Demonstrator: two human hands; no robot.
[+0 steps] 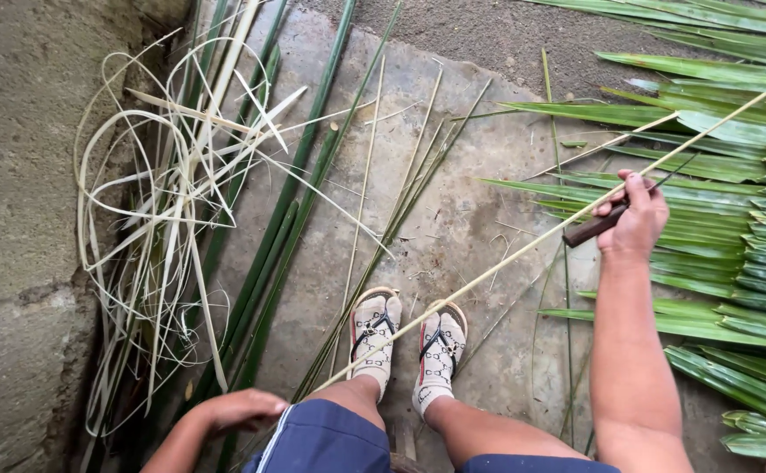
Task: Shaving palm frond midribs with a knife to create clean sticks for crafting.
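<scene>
— Nearest?
— Left hand (236, 410) at seven o'clock, curled over the long, thin, pale yellow leaf midrib (523, 250).
— Right hand (635, 219)?
— Three o'clock, gripping a brown-handled knife (609, 221) against that bare, straight midrib

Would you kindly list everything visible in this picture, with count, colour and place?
long midrib stick: one, pale yellow, slanting from lower left to upper right
knife: one, dark handle, thin blade, right of centre
palm fronds: many, green, piled at right
stripped leaf strips: a tangle, pale cream, at left
leaf blades: several, dark green, lying beside the tangle
thin midribs: a few, pale, centre ground
concrete slab: one, grey, underfoot
sandals: two, white patterned, bottom centre
shorts: blue, bottom edge
left hand: lower left, at the stick's end
right hand: holding the knife against the stick
</scene>
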